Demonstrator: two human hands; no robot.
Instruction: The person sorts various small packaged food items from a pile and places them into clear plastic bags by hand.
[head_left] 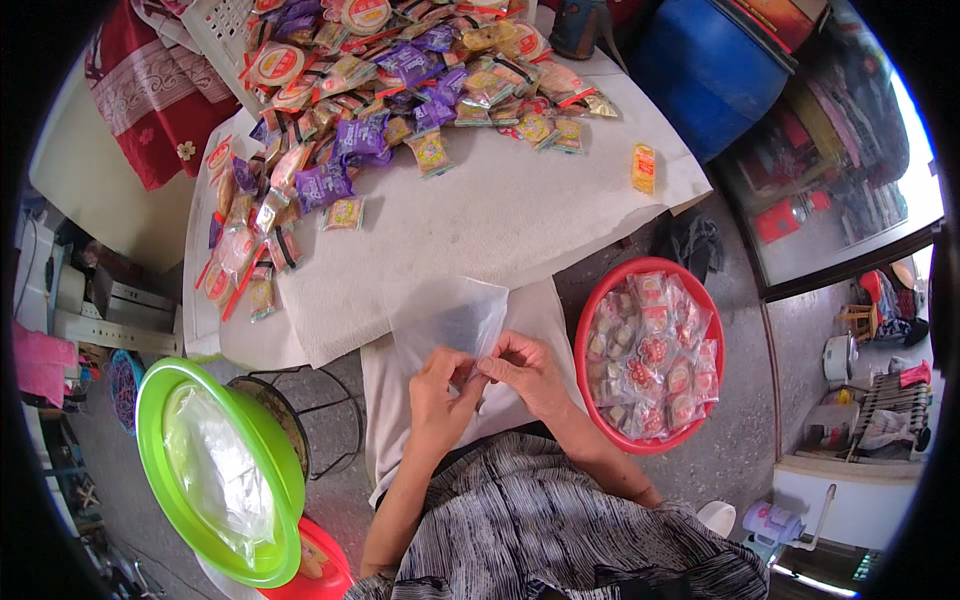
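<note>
A clear plastic bag (455, 315) hangs between my hands, over my lap and against the near edge of the table. My left hand (442, 388) pinches its near edge. From the other side, my right hand (528, 372) closes its fingertips on that same edge, close to the left thumb. Nothing shows inside the bag. Beyond it, a heap of small wrapped snacks (400, 90) in purple, red and yellow packets covers the far and left parts of the table (450, 220). One yellow packet (643, 169) lies alone near the right corner.
At my right stands a red basin (590, 420) with several filled clear bags (652, 360). A green basin (155, 470) at my left holds a stack of clear bags (225, 475), beside a black wire stand (345, 430). A blue barrel (705, 75) stands past the table's far right side.
</note>
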